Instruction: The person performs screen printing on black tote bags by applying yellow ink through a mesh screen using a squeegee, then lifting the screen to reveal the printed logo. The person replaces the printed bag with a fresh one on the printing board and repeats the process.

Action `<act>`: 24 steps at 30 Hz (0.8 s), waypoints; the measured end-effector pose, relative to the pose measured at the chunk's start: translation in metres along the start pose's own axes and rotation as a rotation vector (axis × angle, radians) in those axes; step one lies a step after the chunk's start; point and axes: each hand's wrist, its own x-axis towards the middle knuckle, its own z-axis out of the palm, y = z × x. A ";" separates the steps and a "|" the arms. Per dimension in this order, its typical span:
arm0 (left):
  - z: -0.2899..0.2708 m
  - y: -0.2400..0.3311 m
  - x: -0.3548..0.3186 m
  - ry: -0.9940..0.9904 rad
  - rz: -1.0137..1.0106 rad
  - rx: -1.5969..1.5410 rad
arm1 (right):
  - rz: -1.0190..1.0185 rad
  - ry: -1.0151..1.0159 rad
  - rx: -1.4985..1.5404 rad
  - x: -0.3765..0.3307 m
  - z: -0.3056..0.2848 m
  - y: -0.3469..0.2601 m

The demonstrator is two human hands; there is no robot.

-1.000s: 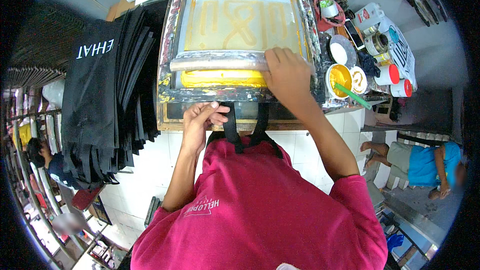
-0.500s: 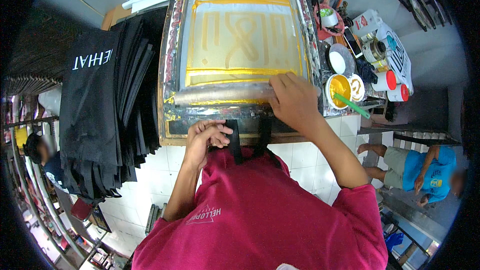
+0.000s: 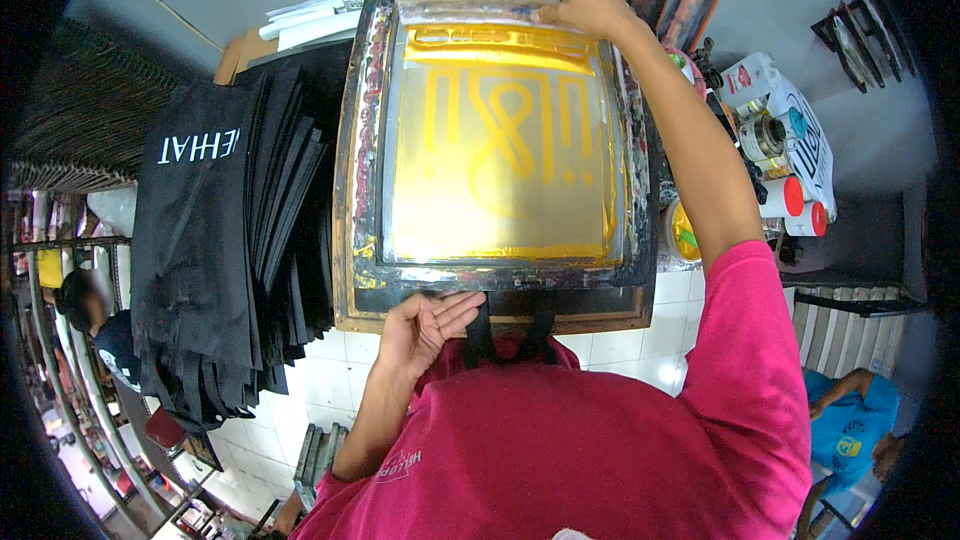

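A screen-printing frame (image 3: 520,276) lies on a wooden board, its mesh (image 3: 430,215) coated in yellow ink with a looped line design. At its far end, my right hand (image 3: 592,6) is closed on the right end of a long squeegee (image 3: 470,0). A thick band of yellow ink (image 3: 500,48) lies just on the near side of the squeegee. My left hand (image 3: 425,332) is at the frame's near edge, fingers stretched out beside a black strap (image 3: 480,332). A second black strap (image 3: 540,325) hangs to its right; what both straps belong to is hidden beneath the frame.
A thick stack of black bags (image 3: 200,230) hangs on the left. To the right are an ink tub (image 3: 683,230), red-lidded containers (image 3: 783,197) and an open can (image 3: 765,137). A person in blue (image 3: 850,430) is at far right, another person (image 3: 105,330) at far left.
My right hand has moved the squeegee from the frame's near end to its far end. The yellow design shows brighter. My left hand's fingers have straightened at the near edge.
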 end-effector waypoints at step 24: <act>0.124 0.197 0.134 0.152 1.251 1.970 | 0.028 0.203 -0.225 -0.100 0.051 -0.045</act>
